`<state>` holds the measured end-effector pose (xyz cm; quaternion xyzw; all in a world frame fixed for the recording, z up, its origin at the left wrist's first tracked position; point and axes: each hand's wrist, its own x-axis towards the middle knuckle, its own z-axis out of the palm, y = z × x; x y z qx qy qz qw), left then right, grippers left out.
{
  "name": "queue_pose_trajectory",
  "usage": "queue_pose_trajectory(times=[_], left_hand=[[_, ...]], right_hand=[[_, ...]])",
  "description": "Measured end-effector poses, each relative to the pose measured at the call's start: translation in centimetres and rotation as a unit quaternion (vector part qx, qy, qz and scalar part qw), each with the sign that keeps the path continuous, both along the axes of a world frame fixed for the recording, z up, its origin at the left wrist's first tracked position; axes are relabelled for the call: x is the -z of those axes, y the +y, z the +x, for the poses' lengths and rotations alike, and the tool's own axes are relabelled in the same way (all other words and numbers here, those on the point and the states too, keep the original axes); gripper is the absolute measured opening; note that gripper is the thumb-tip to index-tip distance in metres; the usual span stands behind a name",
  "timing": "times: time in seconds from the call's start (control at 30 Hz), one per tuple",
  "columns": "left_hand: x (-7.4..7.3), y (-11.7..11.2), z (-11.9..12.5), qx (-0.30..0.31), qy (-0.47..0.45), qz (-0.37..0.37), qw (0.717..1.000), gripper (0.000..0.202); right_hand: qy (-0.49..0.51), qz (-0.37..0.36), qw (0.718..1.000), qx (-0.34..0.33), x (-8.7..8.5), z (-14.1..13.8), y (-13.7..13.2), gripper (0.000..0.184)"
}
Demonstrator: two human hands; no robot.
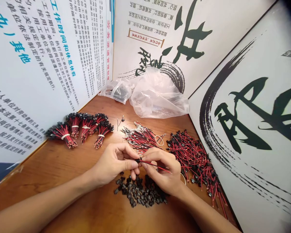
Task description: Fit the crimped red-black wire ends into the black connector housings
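Observation:
My left hand [122,161] pinches a small black connector housing [137,160] between thumb and fingers. My right hand [161,168] grips a red and black wire pair [155,165] close to that housing, and its loose ends stick out to the right past the fingers. The wires meet the housing between the two hands; how deep they sit in it cannot be made out. Just below my hands lies a heap of loose black connector housings [143,192]. Behind my hands is a pile of red and black wires with metal-tipped ends [142,137].
Several banded wire bundles [86,127] stand at the left on the wooden table [87,161]. A spread of wires with black connectors [191,155] lies along the right panel. Clear plastic bags [157,97] sit at the back. Printed panels [145,38] enclose the table.

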<state>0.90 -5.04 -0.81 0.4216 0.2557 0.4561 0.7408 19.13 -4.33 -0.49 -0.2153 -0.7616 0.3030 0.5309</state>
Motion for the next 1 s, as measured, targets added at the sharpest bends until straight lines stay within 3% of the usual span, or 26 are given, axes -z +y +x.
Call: queue_pose_trajectory(times=[0.63, 1.0], left_hand=[[-0.51, 0.07, -0.26, 0.01, 0.044, -0.012, 0.999, 0.016], [-0.27, 0.4, -0.3, 0.011, 0.078, -0.015, 0.997, 0.018]], right_hand=[[-0.04, -0.01, 0.999, -0.022, -0.74, 0.44, 0.11, 0.01], [-0.046, 0.002, 0.999, -0.006, 0.06, 0.07, 0.14, 0.01]])
